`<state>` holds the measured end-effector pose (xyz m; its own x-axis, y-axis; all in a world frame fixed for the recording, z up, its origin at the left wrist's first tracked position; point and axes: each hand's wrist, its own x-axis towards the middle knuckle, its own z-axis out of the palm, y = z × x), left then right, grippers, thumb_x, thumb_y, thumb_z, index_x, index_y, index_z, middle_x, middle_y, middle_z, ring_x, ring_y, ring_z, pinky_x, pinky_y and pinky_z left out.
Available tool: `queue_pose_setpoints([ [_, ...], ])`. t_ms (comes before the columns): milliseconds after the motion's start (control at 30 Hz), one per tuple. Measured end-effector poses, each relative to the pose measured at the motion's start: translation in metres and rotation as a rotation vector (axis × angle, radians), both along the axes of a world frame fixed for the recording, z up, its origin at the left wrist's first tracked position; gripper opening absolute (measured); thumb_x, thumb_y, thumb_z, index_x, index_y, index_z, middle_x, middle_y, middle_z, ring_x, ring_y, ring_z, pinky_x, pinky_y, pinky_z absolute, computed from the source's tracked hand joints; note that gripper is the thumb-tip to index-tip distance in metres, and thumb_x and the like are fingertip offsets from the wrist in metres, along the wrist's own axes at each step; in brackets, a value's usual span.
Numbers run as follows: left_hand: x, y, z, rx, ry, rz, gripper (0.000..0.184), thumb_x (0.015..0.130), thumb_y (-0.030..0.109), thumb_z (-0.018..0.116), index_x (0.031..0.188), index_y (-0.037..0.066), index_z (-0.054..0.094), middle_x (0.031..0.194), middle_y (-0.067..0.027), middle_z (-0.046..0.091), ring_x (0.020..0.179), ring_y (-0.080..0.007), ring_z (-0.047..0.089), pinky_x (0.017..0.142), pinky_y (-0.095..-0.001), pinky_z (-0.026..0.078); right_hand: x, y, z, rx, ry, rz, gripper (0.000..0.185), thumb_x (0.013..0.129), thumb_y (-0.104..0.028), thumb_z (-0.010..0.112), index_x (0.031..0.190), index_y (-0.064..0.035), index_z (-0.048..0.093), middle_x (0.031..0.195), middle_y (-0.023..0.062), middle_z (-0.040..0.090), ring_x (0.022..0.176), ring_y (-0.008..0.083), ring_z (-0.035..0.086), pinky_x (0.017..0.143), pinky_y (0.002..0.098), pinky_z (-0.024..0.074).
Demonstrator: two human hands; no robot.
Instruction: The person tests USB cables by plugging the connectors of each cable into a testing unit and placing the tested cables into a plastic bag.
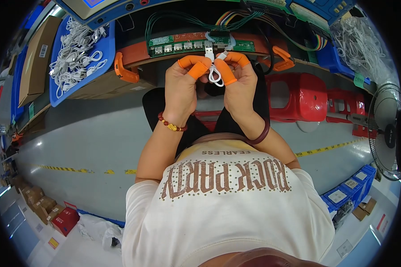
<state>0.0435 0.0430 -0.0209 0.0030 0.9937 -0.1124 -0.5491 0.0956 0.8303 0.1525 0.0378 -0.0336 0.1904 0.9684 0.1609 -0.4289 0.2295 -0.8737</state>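
My left hand (182, 86), with orange finger cots on thumb and forefinger, pinches a white USB cable (216, 79) near its USB-A plug (209, 50). The plug points at a green circuit board (182, 46) with a row of metal USB sockets; whether it touches a socket I cannot tell. My right hand (240, 84), also in orange finger cots, pinches the same cable by its smaller end connector (222, 55). Between both thumbs the bundled cable hangs in a small loop.
A blue tray (111, 49) of white cables stands left, beside a cardboard box (39, 60). Orange clamps (125, 69) grip the bench edge. Coloured wires run behind the board to a blue instrument (107, 15). Bagged cables (354, 44), red stools (298, 95) and a fan (387, 129) are right.
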Motion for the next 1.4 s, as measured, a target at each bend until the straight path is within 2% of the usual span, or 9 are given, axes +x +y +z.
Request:
queue_pose_setpoints([
  [300, 0.018, 0.000, 0.008, -0.054, -0.150, 0.168, 0.007, 0.080, 0.005, 0.066, 0.084, 0.001, 0.064, 0.072, -0.0011, 0.061, 0.058, -0.0058, 0.051, 0.053, -0.0184, 0.040, -0.006, 0.000, 0.010, -0.046, 0.016, -0.080, 0.016, 0.081, 0.001, 0.062, 0.095, -0.0006, 0.054, 0.082, 0.0032, 0.058, 0.066, 0.0053, 0.053, 0.056, 0.0177, 0.0431],
  [367, 0.018, -0.002, 0.008, -0.039, -0.127, 0.165, 0.008, 0.080, 0.004, 0.065, 0.087, 0.000, 0.063, 0.074, -0.0011, 0.061, 0.060, -0.0058, 0.052, 0.055, -0.0180, 0.041, -0.003, 0.000, 0.009, -0.082, 0.012, -0.055, 0.021, 0.080, 0.002, 0.064, 0.099, 0.0001, 0.056, 0.091, 0.0061, 0.060, 0.082, 0.0102, 0.056, 0.070, 0.0216, 0.0450],
  [767, 0.009, -0.007, 0.008, 0.083, 0.017, 0.008, 0.021, 0.078, -0.004, 0.061, 0.099, -0.001, 0.057, 0.082, -0.0009, 0.055, 0.073, -0.0059, 0.052, 0.062, -0.0184, 0.042, -0.003, 0.000, -0.001, -0.102, 0.132, -0.015, 0.017, 0.082, 0.001, 0.061, 0.098, -0.0016, 0.057, 0.090, 0.0049, 0.060, 0.077, 0.0088, 0.057, 0.063, 0.0191, 0.0447],
  [1000, 0.006, -0.007, 0.012, 0.086, 0.169, 0.054, 0.015, 0.078, 0.001, 0.064, 0.093, -0.001, 0.061, 0.076, -0.0026, 0.060, 0.067, -0.0053, 0.053, 0.059, -0.0167, 0.040, -0.001, -0.001, -0.001, -0.186, 0.259, 0.038, 0.016, 0.081, 0.002, 0.062, 0.096, -0.0011, 0.058, 0.090, 0.0060, 0.061, 0.079, 0.0110, 0.059, 0.063, 0.0194, 0.0465],
  [1067, 0.003, -0.004, 0.012, 0.019, 0.213, 0.037, 0.011, 0.078, 0.003, 0.066, 0.088, -0.001, 0.064, 0.080, -0.0037, 0.062, 0.071, -0.0092, 0.054, 0.069, -0.0213, 0.042, -0.001, -0.001, -0.001, -0.212, 0.268, 0.047, 0.017, 0.080, 0.002, 0.063, 0.096, -0.0012, 0.058, 0.088, 0.0061, 0.061, 0.079, 0.0114, 0.059, 0.064, 0.0202, 0.0465],
  [1100, 0.003, -0.002, 0.010, 0.020, 0.212, 0.038, 0.011, 0.078, 0.003, 0.066, 0.088, -0.001, 0.064, 0.080, -0.0037, 0.062, 0.071, -0.0092, 0.054, 0.069, -0.0213, 0.042, -0.001, -0.001, 0.000, -0.211, 0.266, 0.049, 0.017, 0.080, 0.002, 0.063, 0.096, -0.0012, 0.058, 0.088, 0.0061, 0.061, 0.079, 0.0114, 0.059, 0.064, 0.0202, 0.0465],
  [1167, 0.005, 0.001, 0.003, 0.075, 0.148, 0.128, 0.010, 0.079, 0.002, 0.064, 0.088, -0.001, 0.065, 0.075, -0.0021, 0.062, 0.063, -0.0050, 0.052, 0.054, -0.0171, 0.039, 0.000, -0.002, 0.003, -0.170, 0.173, -0.007, 0.019, 0.079, 0.003, 0.064, 0.096, -0.0008, 0.058, 0.088, 0.0068, 0.062, 0.080, 0.0125, 0.060, 0.067, 0.0217, 0.0469],
  [1267, 0.007, -0.002, 0.003, 0.056, 0.160, 0.152, 0.012, 0.079, 0.002, 0.065, 0.090, -0.001, 0.065, 0.076, -0.0016, 0.062, 0.063, -0.0045, 0.051, 0.054, -0.0171, 0.038, 0.000, -0.001, 0.000, -0.052, 0.098, -0.078, 0.020, 0.078, 0.005, 0.064, 0.097, -0.0003, 0.058, 0.091, 0.0077, 0.062, 0.080, 0.0132, 0.060, 0.070, 0.0227, 0.0466],
  [1400, 0.013, -0.005, 0.004, 0.061, 0.138, 0.201, 0.011, 0.079, 0.002, 0.065, 0.090, -0.001, 0.065, 0.075, -0.0009, 0.061, 0.061, -0.0038, 0.049, 0.052, -0.0169, 0.038, -0.001, -0.002, 0.005, -0.046, 0.099, -0.088, 0.020, 0.078, 0.005, 0.063, 0.097, 0.0002, 0.058, 0.091, 0.0086, 0.063, 0.080, 0.0133, 0.060, 0.073, 0.0231, 0.0463],
])
